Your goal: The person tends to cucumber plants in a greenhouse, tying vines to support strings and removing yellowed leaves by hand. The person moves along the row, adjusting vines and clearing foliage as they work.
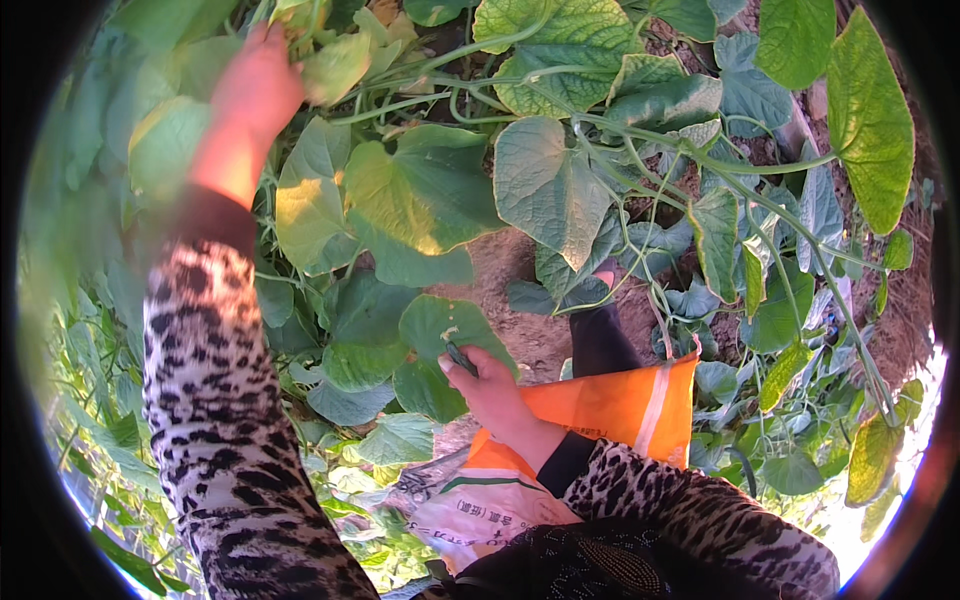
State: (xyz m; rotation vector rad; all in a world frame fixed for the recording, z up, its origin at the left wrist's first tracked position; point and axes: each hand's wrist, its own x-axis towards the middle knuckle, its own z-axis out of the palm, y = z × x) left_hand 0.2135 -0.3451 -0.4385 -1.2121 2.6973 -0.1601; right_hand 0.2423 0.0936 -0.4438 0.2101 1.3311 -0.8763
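Observation:
My left hand (pixel 259 86) reaches up among cucumber leaves at the upper left, beside a yellowed leaf (pixel 337 69). Its fingertips are partly hidden by foliage, so what they touch cannot be told. My right hand (pixel 487 386), lower and near the middle, is closed around a small dark green cucumber (pixel 461 360), of which one end shows past the thumb. Behind the right wrist lies an orange and white woven sack (pixel 607 409) against my body; it bears writing. A broad green leaf (pixel 450 322) hangs just above the right hand.
Long cucumber vines (pixel 675 142) with large leaves cross the upper middle and right. Bare soil (pixel 502 289) shows between the plants, with a dark-clad leg (pixel 600 341) beside it. Dense foliage (pixel 82 300) borders the left side, close to my left arm.

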